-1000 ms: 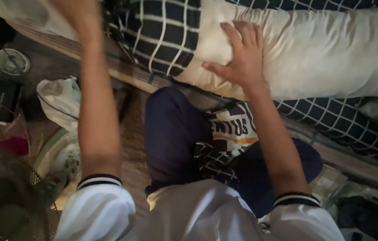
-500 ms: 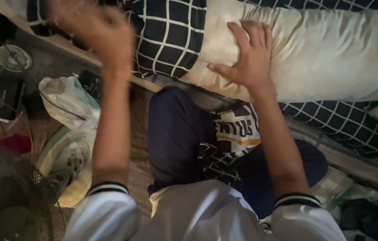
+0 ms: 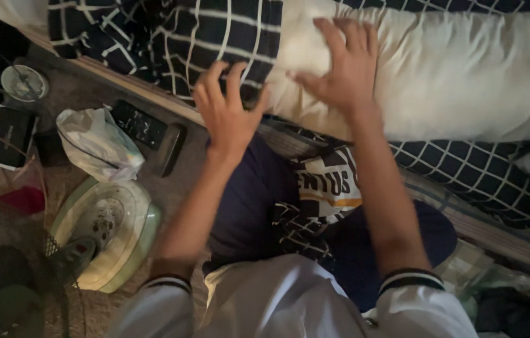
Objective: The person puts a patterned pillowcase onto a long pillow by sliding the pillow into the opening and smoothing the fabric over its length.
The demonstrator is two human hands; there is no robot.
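- The right hand (image 3: 346,69) lies flat on the cream pillow (image 3: 465,81), fingers spread and palm down. It grips nothing; the flat contact presses the near end of the pillow against the bed (image 3: 465,172).
- The left hand (image 3: 227,109) is open, fingers spread and slightly curled, and holds nothing. It hovers above the edge of the dark checked cover (image 3: 171,37), just beside the pillow's left end. Whether the fingertips touch the cloth cannot be told.
- The pillow lies lengthwise along the bed, near its front edge. Its left end meets the checked cover, which looks bunched and folded there, so both hands work at the seam between the two.
- The bed carries a dark sheet with a white grid pattern, visible below the pillow on the right.
- The person kneels or sits close against the bed edge, which puts both forearms within easy reach of the pillow.
- On the floor (image 3: 77,87) to the left, well apart from the hands, lie a white plastic bag (image 3: 96,147), a black remote (image 3: 138,124), a pale green round fan base (image 3: 105,231), a round lid (image 3: 24,82) and a small dark box (image 3: 7,134).
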